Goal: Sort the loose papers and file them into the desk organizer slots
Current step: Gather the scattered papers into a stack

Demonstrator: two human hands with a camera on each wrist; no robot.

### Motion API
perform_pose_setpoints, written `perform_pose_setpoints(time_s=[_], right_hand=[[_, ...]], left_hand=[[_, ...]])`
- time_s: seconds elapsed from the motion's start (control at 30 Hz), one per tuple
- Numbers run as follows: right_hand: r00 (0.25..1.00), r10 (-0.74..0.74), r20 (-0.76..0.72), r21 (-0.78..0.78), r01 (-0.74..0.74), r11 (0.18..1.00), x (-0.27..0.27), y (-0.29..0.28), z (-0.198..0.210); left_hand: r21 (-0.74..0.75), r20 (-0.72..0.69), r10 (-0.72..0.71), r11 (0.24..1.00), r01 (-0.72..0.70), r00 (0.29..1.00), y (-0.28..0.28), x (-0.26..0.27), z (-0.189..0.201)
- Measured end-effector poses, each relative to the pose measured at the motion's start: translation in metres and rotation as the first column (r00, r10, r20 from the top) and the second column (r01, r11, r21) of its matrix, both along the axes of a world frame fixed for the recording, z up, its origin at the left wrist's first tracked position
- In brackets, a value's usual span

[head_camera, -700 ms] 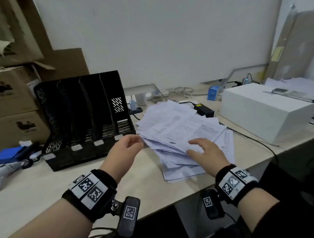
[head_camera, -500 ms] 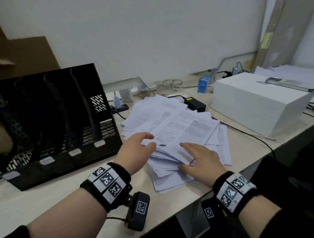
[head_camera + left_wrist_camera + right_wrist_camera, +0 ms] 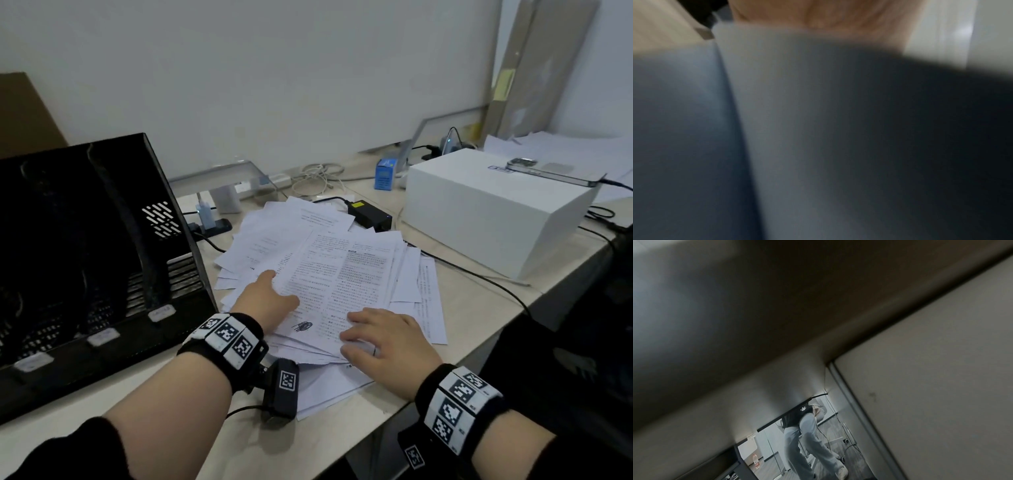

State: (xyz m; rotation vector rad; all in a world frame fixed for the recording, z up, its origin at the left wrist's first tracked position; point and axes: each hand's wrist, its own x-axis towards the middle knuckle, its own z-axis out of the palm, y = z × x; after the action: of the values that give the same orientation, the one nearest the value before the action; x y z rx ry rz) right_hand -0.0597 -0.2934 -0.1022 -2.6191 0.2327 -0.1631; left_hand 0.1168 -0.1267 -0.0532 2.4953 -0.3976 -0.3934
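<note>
A loose pile of white printed papers (image 3: 329,260) lies fanned on the desk, right of the black slotted desk organizer (image 3: 85,257). My left hand (image 3: 270,301) holds the left edge of the top printed sheet (image 3: 342,274): the thumb lies on top and the fingers are tucked beneath it. My right hand (image 3: 380,342) rests flat on the near right part of the pile, fingers spread and straight. The left wrist view is blurred, showing only my palm (image 3: 828,16) above a grey sheet of paper (image 3: 818,113). The right wrist view shows only the underside of the desk.
A white box (image 3: 486,212) with a phone (image 3: 548,171) on it stands right of the pile. A black power adapter (image 3: 370,212), a small blue box (image 3: 385,174) and cables lie behind. The desk edge (image 3: 496,329) runs close on the right.
My left hand has moved right, from the pile's left edge onto it, and slid its fingers under the top sheet. The right hand stays pressed on the pile.
</note>
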Motion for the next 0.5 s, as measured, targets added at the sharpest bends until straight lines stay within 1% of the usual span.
perform_pose_setpoints(time_s=[0.03,0.17,0.23,0.27,0.33,0.4,0.43,0.5], right_hand=[[1.000,0.002,0.012,0.014,-0.002,1.000,-0.001,-0.001,0.000],[0.993,0.015,0.119,0.082,-0.025,0.996,-0.007,-0.003,-0.003],[0.984,0.024,0.175,0.129,-0.047,0.991,-0.012,-0.003,-0.004],[0.980,0.018,0.198,0.159,-0.050,0.986,-0.015,-0.002,-0.004],[0.976,-0.019,0.218,0.255,-0.039,0.966,-0.021,-0.002,-0.004],[0.971,-0.085,0.224,0.386,-0.008,0.923,-0.025,-0.003,-0.006],[0.964,-0.136,0.228,0.442,0.022,0.897,-0.026,-0.002,-0.006],[0.937,-0.264,0.228,0.565,0.094,0.820,-0.026,-0.003,-0.004]], left_hand=[[-0.058,-0.031,0.032,0.998,-0.034,0.999,0.003,0.000,0.001],[-0.179,-0.142,0.157,0.967,-0.182,0.977,0.018,-0.002,0.001],[-0.263,-0.243,0.147,0.942,-0.211,0.959,0.024,-0.010,0.002],[-0.279,-0.273,0.124,0.939,-0.202,0.954,0.027,-0.013,0.002],[-0.274,-0.264,0.096,0.947,-0.170,0.960,0.033,-0.017,0.001],[-0.262,-0.215,0.091,0.954,-0.147,0.972,0.036,-0.020,0.001],[-0.254,-0.187,0.076,0.959,-0.123,0.979,0.037,-0.023,0.002],[-0.248,-0.138,0.043,0.966,-0.077,0.990,0.037,-0.028,0.003]])
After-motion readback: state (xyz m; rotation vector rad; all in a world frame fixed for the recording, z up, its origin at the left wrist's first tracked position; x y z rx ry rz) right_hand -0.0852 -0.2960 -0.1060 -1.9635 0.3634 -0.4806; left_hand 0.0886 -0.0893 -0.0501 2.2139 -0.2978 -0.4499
